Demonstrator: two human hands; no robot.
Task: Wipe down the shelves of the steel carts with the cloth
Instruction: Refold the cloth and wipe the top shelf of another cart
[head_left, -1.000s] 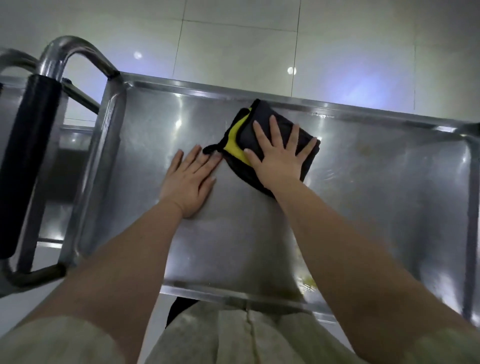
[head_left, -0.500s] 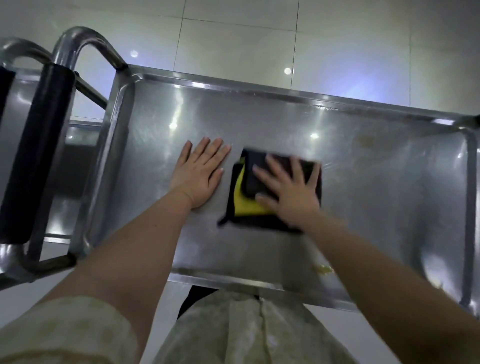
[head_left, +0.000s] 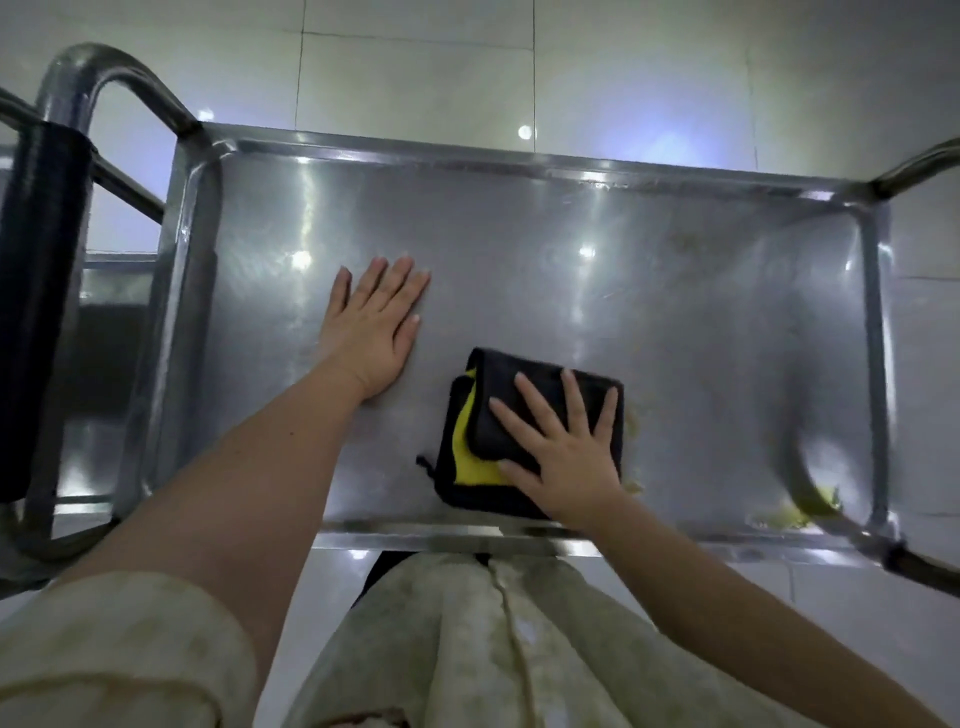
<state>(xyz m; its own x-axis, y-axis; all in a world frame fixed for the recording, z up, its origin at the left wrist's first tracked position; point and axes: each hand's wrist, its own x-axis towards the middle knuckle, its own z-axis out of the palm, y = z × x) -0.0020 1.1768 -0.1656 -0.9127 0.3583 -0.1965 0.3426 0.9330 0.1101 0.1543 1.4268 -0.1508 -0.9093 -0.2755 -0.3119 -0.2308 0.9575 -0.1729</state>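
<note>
The top shelf of a steel cart (head_left: 675, 322) fills the middle of the view. A folded black and yellow cloth (head_left: 478, 431) lies near the shelf's front edge. My right hand (head_left: 566, 447) presses flat on the cloth with fingers spread. My left hand (head_left: 374, 327) rests flat on the bare steel to the left of the cloth, holding nothing. Yellowish smears (head_left: 810, 506) sit in the shelf's front right corner and beside the cloth.
A curved steel handle with a black grip (head_left: 41, 270) stands at the cart's left end. A second cart's shelf (head_left: 104, 322) shows behind it on the left. Glossy white floor tiles (head_left: 649, 67) surround the cart. My light apron (head_left: 467, 649) hangs below the front rim.
My right hand has dragged the cloth from the shelf's back middle toward the front edge and slightly right. My left hand has stayed flat on the steel.
</note>
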